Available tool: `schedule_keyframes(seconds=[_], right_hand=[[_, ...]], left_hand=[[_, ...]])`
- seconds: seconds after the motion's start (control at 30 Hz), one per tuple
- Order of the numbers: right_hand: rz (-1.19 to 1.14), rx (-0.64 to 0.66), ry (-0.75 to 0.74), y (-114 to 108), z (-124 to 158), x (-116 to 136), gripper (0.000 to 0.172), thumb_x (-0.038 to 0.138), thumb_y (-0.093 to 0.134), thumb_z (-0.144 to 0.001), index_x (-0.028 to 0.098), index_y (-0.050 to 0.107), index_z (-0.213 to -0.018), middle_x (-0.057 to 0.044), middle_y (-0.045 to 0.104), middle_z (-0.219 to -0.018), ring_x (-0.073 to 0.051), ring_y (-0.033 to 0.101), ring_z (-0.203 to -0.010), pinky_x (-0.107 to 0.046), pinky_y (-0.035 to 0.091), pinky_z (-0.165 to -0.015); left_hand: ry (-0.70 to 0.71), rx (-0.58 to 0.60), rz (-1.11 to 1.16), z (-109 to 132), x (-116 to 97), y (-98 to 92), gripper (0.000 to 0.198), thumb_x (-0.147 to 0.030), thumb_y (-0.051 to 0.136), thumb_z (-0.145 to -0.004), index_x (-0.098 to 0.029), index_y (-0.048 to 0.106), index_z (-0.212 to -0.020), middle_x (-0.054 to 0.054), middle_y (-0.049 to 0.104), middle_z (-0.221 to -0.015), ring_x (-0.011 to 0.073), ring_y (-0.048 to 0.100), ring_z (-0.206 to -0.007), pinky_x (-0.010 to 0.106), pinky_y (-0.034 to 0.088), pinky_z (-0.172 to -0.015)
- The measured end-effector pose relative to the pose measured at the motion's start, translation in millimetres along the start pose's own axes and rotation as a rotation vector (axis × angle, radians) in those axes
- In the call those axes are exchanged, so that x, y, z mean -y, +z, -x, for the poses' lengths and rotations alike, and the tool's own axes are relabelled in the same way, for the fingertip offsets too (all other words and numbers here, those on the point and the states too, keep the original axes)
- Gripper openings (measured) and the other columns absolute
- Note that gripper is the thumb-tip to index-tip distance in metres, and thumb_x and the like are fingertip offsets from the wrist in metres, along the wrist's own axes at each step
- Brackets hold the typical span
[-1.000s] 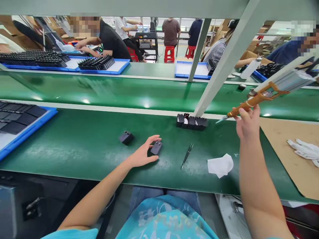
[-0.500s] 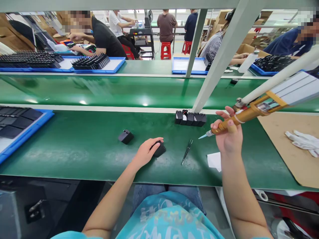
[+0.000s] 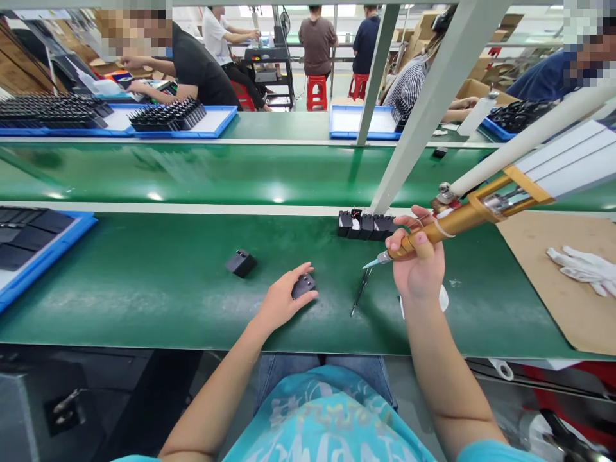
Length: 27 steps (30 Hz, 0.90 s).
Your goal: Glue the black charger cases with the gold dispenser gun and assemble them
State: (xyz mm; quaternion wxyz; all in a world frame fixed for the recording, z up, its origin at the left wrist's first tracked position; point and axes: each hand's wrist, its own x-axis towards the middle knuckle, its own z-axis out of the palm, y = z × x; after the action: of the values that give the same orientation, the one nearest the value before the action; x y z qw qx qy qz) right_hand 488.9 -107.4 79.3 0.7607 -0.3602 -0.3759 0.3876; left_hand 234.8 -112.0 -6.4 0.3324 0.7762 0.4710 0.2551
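My left hand [image 3: 279, 300] has its thumb and fingers around a small black plastic box [image 3: 303, 285] on the green bench, holding it by its sides; small holes or studs show on its upper face. Raised above the bench, my right hand [image 3: 418, 273] is closed around a gold-coloured glue dispenser [image 3: 450, 226]. Its pale blue tapered nozzle [image 3: 370, 264] points left and down, apart from the box. Black tweezers [image 3: 360, 295] lie below the nozzle. A second black box [image 3: 241, 263] rests left of my left hand.
A row of black boxes [image 3: 368, 226] stands at the bench's back by a slanted white post [image 3: 428, 115]. Blue trays [image 3: 72, 240] hold more boxes. White gloves [image 3: 584, 268] lie on a brown board [image 3: 534, 269]. White paper [image 3: 443, 299] is partly behind my right wrist. Co-workers sit beyond the green belt [image 3: 216, 170].
My right hand has moved left with the dispenser, bringing the nozzle over the tweezers' end. The box under my left hand has been turned, and the thumb now lies along its near side.
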Motion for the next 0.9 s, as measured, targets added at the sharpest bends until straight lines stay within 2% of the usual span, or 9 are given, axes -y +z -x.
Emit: schedule_keyframes(seconds=[0.1,0.23,0.4,0.5,0.57,0.7,0.9], right_hand=[[-0.008,0.006,-0.007,0.1,2.7,0.0,0.035,0.04,0.07,-0.075,0.029,0.064,-0.107,0.001,0.062,-0.094,-0.007,0.05,-0.057,-0.026,0.046,-0.058],[-0.032,0.01,-0.015,0.2,4.7,-0.5,0.033,0.037,0.07,-0.075,0.029,0.064,-0.107,0.001,0.063,-0.091,-0.007,0.05,-0.056,-0.025,0.045,-0.058],[-0.037,-0.006,-0.009,1.0,7.1,1.2,0.034,0.037,0.071,-0.074,0.029,0.065,-0.107,0.001,0.063,-0.09,-0.007,0.05,-0.056,-0.024,0.045,-0.056],[-0.015,-0.023,-0.008,0.5,11.7,2.3,0.037,0.041,0.071,-0.074,0.03,0.064,-0.109,0.0,0.063,-0.093,-0.007,0.049,-0.054,-0.025,0.046,-0.055],[-0.014,-0.019,-0.018,0.5,16.0,2.5,0.038,0.043,0.07,-0.076,0.03,0.063,-0.111,0.0,0.063,-0.096,-0.007,0.049,-0.051,-0.026,0.046,-0.052],[0.027,0.004,-0.073,4.9,25.1,2.2,0.034,0.044,0.064,-0.082,0.033,0.061,-0.113,0.0,0.062,-0.102,-0.008,0.053,-0.049,-0.027,0.048,-0.049],[0.054,0.003,-0.086,19.0,32.9,1.6,0.034,0.043,0.063,-0.083,0.035,0.059,-0.116,0.0,0.061,-0.107,-0.006,0.051,-0.05,-0.028,0.05,-0.053]], left_hand=[[-0.074,-0.059,0.101,2.0,-2.8,8.9,0.032,-0.039,0.047,-0.096,-0.024,0.063,-0.12,0.004,0.068,-0.124,0.0209,0.062,-0.114,0.035,0.048,-0.1],[-0.029,-0.097,0.135,1.9,-2.8,17.8,0.028,-0.036,0.043,-0.098,-0.023,0.064,-0.111,0.004,0.07,-0.115,0.0191,0.064,-0.109,0.033,0.049,-0.098],[0.027,-0.057,0.079,3.7,-1.2,15.4,0.028,-0.035,0.044,-0.098,-0.025,0.062,-0.118,0.004,0.067,-0.119,0.0188,0.061,-0.112,0.034,0.046,-0.1],[0.005,-0.079,0.042,9.2,-2.3,11.1,0.045,-0.037,0.06,-0.09,-0.029,0.051,-0.133,0.006,0.058,-0.13,0.0215,0.059,-0.116,0.037,0.047,-0.1],[-0.02,-0.14,0.055,14.4,-2.8,9.2,0.051,-0.036,0.066,-0.085,-0.028,0.051,-0.134,0.007,0.059,-0.128,0.0222,0.06,-0.114,0.037,0.048,-0.098],[-0.028,-0.228,0.1,22.9,-2.6,6.5,0.025,-0.034,0.059,-0.09,-0.026,0.066,-0.113,0.005,0.066,-0.115,0.0206,0.062,-0.108,0.036,0.048,-0.098],[0.023,-0.141,0.072,19.9,0.8,0.6,0.029,-0.034,0.051,-0.095,-0.03,0.069,-0.116,0.005,0.066,-0.113,0.0194,0.062,-0.105,0.034,0.049,-0.094]])
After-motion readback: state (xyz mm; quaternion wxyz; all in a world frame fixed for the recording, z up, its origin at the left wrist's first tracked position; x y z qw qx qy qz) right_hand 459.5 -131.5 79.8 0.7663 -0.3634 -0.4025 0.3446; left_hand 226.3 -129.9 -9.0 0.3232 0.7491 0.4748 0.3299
